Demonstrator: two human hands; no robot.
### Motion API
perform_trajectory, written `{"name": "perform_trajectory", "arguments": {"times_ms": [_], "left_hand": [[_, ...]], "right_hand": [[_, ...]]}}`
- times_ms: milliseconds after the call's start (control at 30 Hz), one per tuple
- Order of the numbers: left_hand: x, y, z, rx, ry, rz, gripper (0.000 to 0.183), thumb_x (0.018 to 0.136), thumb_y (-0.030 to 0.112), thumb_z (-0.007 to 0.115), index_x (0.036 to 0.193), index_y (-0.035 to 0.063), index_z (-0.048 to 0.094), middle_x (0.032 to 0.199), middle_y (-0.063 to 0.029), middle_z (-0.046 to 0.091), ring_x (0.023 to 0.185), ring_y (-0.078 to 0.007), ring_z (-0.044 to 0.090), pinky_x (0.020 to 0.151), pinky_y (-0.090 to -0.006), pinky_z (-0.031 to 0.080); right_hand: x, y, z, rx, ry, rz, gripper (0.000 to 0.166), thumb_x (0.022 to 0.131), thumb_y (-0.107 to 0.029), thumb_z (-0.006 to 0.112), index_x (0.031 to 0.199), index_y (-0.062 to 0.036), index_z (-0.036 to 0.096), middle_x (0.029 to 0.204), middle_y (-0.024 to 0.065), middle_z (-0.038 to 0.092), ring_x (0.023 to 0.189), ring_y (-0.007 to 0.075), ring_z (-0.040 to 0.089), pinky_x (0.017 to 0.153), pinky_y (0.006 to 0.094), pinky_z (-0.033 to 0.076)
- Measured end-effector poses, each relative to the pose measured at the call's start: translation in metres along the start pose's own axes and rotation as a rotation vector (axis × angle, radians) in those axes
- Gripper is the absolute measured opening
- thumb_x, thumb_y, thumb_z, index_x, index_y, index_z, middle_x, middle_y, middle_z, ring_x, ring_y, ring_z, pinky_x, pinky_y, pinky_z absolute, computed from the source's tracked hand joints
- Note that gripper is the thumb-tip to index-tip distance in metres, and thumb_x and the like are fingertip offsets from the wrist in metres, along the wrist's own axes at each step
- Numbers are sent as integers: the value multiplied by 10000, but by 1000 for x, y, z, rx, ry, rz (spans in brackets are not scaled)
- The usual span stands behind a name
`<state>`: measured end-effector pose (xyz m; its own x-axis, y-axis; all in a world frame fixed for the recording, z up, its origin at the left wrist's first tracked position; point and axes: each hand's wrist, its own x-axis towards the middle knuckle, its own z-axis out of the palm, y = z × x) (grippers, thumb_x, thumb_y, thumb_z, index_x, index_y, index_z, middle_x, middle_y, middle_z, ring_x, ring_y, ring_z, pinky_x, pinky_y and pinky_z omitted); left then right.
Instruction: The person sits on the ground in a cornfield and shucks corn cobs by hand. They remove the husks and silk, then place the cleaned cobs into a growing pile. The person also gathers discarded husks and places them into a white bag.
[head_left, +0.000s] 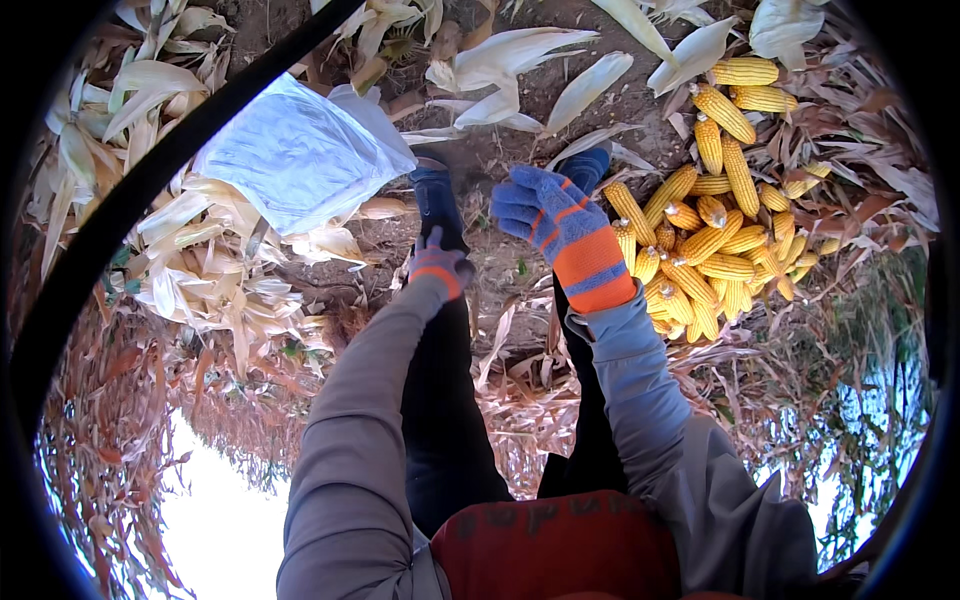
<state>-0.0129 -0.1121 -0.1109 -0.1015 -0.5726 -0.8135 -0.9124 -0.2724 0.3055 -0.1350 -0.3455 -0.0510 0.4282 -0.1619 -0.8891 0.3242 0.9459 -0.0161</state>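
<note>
My left hand (437, 268), in a grey and orange knit glove, is over my left shin. Its fingers point forward and look apart, with nothing visible in them; the hand is small and partly blurred. My right hand (559, 225), in a blue-grey glove with orange bands, hovers over the ground by my right shoe (585, 166). Its fingers extend forward and to the left, and no object shows in it. Just right of it lies a heap of husked yellow corn cobs (705, 259).
A translucent plastic sheet or bag (300, 154) lies at the front left on a pile of pale corn husks (187, 262). Loose husks (510, 64) are scattered over bare soil (517, 187) ahead. A dark strap (172, 150) crosses the upper left. Dry corn plants stand around.
</note>
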Motion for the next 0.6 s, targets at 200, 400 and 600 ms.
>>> {"name": "perform_trajectory", "arguments": {"times_ms": [200,400,600], "left_hand": [[-52,112,-65,-988,-1246,473,465,828,457,441,1021,54,568,945,-94,612,852,-210,590,779,-317,440],[42,-5,-49,-308,-7,-171,281,739,267,539,988,140,571,1012,-111,539,919,-297,500,777,-400,418],[8,34,-73,144,-950,204,437,751,436,464,1037,128,584,1184,-107,480,1166,-331,356,932,-467,291]], "right_hand": [[-3,1,1,-6,41,50,344,860,-224,474,1132,-15,455,1047,211,535,957,319,543,811,438,450],[2,7,-9,98,-77,18,324,876,-262,443,1079,-15,493,966,169,585,858,264,588,748,372,480],[-4,7,10,-24,-23,31,336,871,-269,450,1089,-15,486,981,171,579,868,264,585,748,374,477]]}}
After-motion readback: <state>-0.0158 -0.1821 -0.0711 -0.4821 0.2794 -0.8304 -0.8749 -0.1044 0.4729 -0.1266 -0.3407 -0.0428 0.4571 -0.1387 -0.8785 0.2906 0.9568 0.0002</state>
